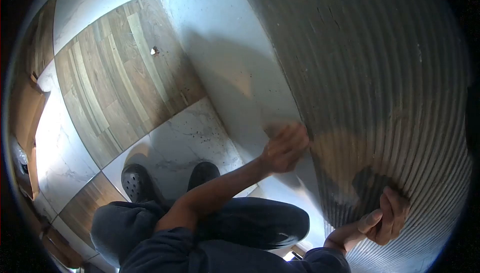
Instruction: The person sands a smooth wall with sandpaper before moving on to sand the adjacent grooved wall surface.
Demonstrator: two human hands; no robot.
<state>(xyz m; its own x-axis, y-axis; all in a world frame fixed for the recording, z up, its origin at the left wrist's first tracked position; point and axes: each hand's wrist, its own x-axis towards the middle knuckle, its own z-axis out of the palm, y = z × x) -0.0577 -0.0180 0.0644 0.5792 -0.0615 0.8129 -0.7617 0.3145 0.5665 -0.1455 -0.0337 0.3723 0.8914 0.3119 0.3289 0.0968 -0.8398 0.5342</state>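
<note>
My left hand (286,148) is closed, its fingers curled at the edge where a smooth pale face meets a grey ridged surface (390,98). Motion blurs it, and a faint greyish smear shows beside the fingers; I cannot tell what they hold. Lower right, my right hand (387,218) is half-curled over the ridges, the thumb apart from the fingers and nothing visible between them. The ridges run in long parallel lines, like combed adhesive, with a flatter grey area toward the upper left. Shadows of my hands fall across both surfaces.
The pale smooth face (225,58) rises along the floor. Marble-look and wood-look floor tiles (110,78) lie to the left, with a small white fragment (154,51) and scattered crumbs. My dark clogs (134,183) stand near the base. Brown cardboard (27,118) sits at the far left.
</note>
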